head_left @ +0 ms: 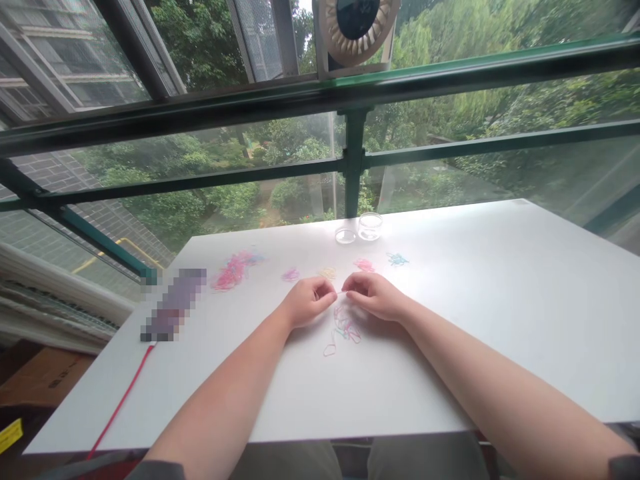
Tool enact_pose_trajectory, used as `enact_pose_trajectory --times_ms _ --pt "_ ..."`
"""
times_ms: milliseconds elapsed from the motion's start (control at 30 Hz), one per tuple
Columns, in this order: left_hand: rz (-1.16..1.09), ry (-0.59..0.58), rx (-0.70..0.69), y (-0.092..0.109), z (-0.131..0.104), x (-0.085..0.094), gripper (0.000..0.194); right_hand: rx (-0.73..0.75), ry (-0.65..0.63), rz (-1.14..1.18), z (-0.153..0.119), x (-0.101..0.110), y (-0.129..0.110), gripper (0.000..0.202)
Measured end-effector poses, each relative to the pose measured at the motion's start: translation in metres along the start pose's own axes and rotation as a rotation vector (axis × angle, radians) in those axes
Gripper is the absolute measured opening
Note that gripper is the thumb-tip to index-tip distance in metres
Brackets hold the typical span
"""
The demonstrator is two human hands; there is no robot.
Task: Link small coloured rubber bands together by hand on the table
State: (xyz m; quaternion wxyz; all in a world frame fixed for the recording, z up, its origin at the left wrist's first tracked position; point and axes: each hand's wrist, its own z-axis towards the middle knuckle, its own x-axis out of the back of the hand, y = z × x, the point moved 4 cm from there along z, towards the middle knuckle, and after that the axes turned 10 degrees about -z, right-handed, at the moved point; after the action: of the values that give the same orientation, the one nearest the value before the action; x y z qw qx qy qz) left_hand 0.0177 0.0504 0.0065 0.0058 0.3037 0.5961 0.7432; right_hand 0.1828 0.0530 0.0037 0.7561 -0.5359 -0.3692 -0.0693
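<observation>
Both hands meet near the middle of the white table (pixel 400 373). My left hand (pixel 310 301) is closed in a pinch on a thin pale band (pixel 341 292). Facing it, my right hand (pixel 374 296) pinches the other side of the same band, a small gap between the fingertips. Just below the hands lies a chain of linked pink and green bands (pixel 346 328), ending in a loop at its lower left. Beyond the fingers are small piles: purple (pixel 291 274), yellow (pixel 328 273), pink (pixel 365 265) and teal (pixel 398 259).
A larger pile of mixed pink bands (pixel 234 270) lies at the left. A clear round container (pixel 371 227) and a clear lid (pixel 345 235) stand at the far edge. A blurred-out device (pixel 175 307) with a red cable (pixel 123 402) is at the table's left side.
</observation>
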Motion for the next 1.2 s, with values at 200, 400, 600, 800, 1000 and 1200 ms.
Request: enact_pose_trajectory --times_ms 200,400,600,800,1000,1200 --pt "-0.001 -0.016 -0.003 0.001 0.0 -0.002 0.019 -0.002 -0.017 0.001 0.0 -0.001 -0.003 0.011" --pt "-0.014 -0.037 0.005 -0.003 -0.001 -0.002 0.016 -0.024 -0.045 -0.005 0.0 -0.004 -0.002 0.008" --pt "-0.04 -0.064 0.008 -0.002 0.001 -0.002 0.016 0.04 -0.021 -0.087 0.0 -0.003 -0.006 0.008" --pt "-0.177 -0.083 0.032 -0.008 0.004 0.003 0.019 0.048 0.027 -0.077 0.002 0.001 -0.005 0.009" --pt "-0.278 -0.071 0.037 -0.013 0.007 0.007 0.023 -0.016 0.035 0.067 0.004 0.003 0.003 0.01" --pt "-0.318 -0.119 0.052 -0.012 0.008 0.005 0.023 -0.021 0.057 0.042 0.004 0.004 0.003 0.01"
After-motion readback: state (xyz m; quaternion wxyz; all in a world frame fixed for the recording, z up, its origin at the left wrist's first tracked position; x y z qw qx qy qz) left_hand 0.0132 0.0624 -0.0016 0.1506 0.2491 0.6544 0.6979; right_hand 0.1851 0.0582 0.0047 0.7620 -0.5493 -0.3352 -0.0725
